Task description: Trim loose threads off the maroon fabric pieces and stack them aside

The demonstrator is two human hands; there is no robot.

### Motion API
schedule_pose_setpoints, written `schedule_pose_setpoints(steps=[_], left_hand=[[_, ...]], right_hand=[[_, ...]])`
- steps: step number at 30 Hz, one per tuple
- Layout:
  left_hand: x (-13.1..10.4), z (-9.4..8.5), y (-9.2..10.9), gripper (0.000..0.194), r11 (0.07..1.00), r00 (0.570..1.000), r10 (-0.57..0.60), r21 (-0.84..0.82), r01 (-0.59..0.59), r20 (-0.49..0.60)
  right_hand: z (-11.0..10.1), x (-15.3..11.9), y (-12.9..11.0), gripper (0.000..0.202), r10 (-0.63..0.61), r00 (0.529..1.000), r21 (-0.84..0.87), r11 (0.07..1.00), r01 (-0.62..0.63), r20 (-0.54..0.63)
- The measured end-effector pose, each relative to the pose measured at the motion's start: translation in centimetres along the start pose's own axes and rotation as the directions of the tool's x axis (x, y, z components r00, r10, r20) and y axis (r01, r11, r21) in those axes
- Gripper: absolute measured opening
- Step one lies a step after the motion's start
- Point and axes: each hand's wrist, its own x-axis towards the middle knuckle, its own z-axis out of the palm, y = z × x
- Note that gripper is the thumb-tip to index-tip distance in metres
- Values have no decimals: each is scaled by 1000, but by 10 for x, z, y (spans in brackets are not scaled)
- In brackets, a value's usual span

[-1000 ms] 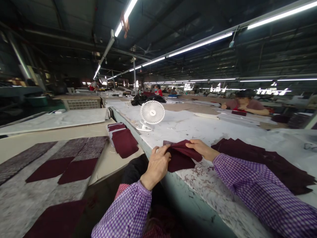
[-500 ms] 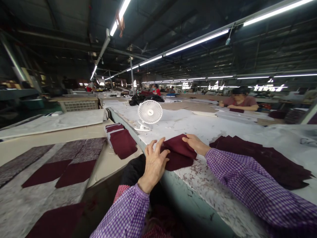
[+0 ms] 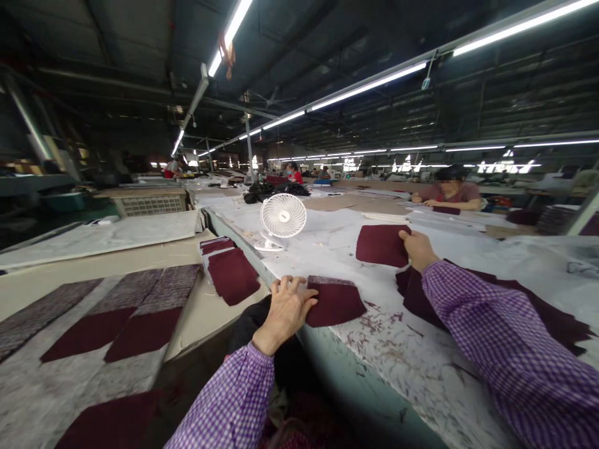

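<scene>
My right hand (image 3: 420,251) pinches the right edge of a maroon fabric piece (image 3: 381,245) over the white-covered table (image 3: 322,227). My left hand (image 3: 289,310) rests at the table's near edge, fingers apart and bent, thumb touching the left side of another maroon fabric piece (image 3: 336,305). That piece lies flat and has a speckled strip along its far edge. Under and beyond my right forearm spreads a pile of maroon fabric pieces (image 3: 528,305), partly hidden by the sleeve.
A white clip fan (image 3: 283,216) stands on the table ahead. To the left, a lower surface carries a stack of maroon pieces (image 3: 233,274) and rows of speckled and maroon panels (image 3: 150,312). A co-worker (image 3: 452,190) sits across at right. Dark scraps (image 3: 388,321) litter the near edge.
My right hand has moved right and away from me, carrying one maroon fabric piece off the one beneath. The lower piece stays by my left hand, which has lowered slightly.
</scene>
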Motion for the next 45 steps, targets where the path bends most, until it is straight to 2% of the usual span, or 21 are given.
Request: schedule_pose_setpoints(steps=[3,5,7,8,10,11,12,13,14,15,18,19,20,22,24,28,32,35,37,41,45], left_hand=[[11,2,5,17,998,997,-68,-19,67,-44],[19,-1,15,17,979,988,-125,-171,109,-86],[22,-8,28,28,844,968,-246,-501,194,-40],[22,-11,35,36,687,952,-302,-680,255,52],[19,-17,49,49,274,901,-305,-877,394,309],[16,-19,54,51,97,869,-281,-889,449,408],[13,-20,58,51,-27,837,-272,-873,486,475],[9,-20,61,50,-101,808,-287,-855,508,514],[6,-20,63,50,-142,785,-313,-843,519,535],[2,-19,64,50,-165,768,-337,-838,521,544],[-5,-21,65,50,-208,775,-328,-841,499,540],[-7,-23,66,49,-221,789,-311,-848,482,530],[-9,-25,67,49,-227,802,-296,-854,468,518],[-11,-28,68,48,-221,820,-274,-863,454,502],[-12,-30,65,48,-201,827,-272,-869,452,493],[-1,-31,53,48,-39,835,-301,-881,471,460],[22,-23,51,43,368,865,-223,-783,501,449],[38,-10,61,31,659,911,-170,-643,389,376],[44,0,68,22,793,938,-131,-535,293,320],[48,16,77,20,948,964,-53,-289,131,260],[46,23,78,21,989,971,12,-148,24,240]], right_hand=[[-12,-10,-8,33,-46,998,-55,998,43,-52],[-11,-35,-21,30,-162,986,-125,980,157,-30],[-9,-69,-39,29,-331,942,-166,927,336,58],[-8,-88,-49,29,-421,899,-161,885,437,121],[-10,-123,-66,31,-588,754,-67,774,630,293],[-12,-137,-73,32,-645,634,43,714,698,426],[-15,-147,-77,31,-677,504,166,670,723,537],[-18,-153,-79,30,-691,409,266,650,712,595],[-21,-156,-78,29,-697,378,323,654,684,609],[-23,-155,-75,29,-691,422,330,680,655,587],[-24,-144,-61,42,-524,692,225,848,480,496],[-23,-140,-56,50,-430,731,216,902,374,530],[-21,-138,-52,58,-341,728,228,940,254,595],[-16,-137,-47,62,-237,645,279,959,37,727],[-11,-138,-45,57,-228,605,315,948,-38,762],[-8,-133,-40,48,-255,670,289,955,64,697],[-4,-121,-26,47,-304,656,259,951,169,690],[3,-117,-18,45,-329,681,215,944,250,654],[7,-117,-14,43,-330,694,183,943,279,640],[8,-111,-3,46,-330,706,122,936,329,626],[4,-98,15,35,-319,759,60,935,349,568]])
